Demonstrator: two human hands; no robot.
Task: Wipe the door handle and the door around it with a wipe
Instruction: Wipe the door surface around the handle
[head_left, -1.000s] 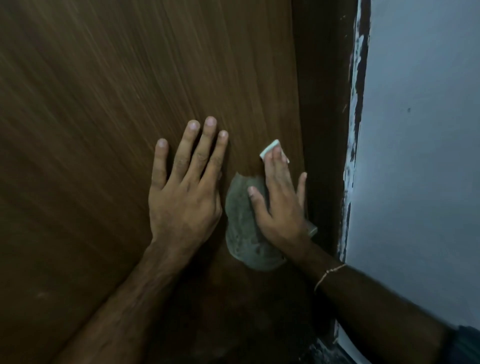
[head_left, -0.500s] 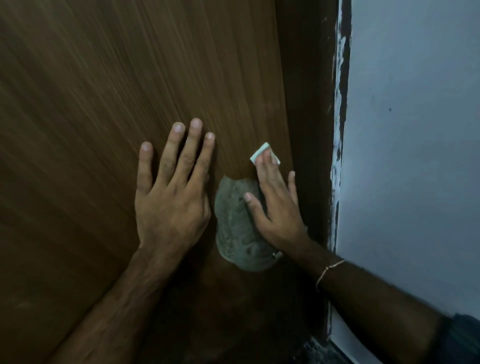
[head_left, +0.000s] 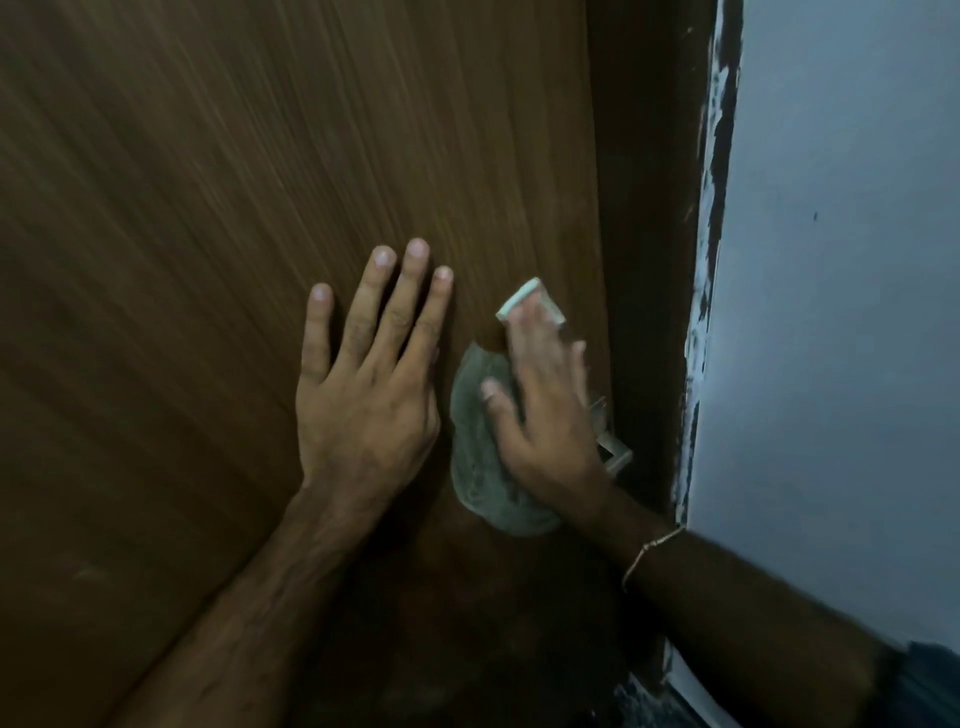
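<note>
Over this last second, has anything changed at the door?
Little. The right hand, now blurred, keeps pressing the grey cloth wipe flat on the brown wooden door, and metal hardware now shows beside it. The left hand stays flat on the door, with the same grip throughout.

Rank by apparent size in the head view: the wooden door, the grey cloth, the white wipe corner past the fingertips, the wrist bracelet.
1. wooden door, by far the largest.
2. grey cloth, partly hidden under the right hand.
3. white wipe corner and bracelet: both small, too close to rank.
</note>
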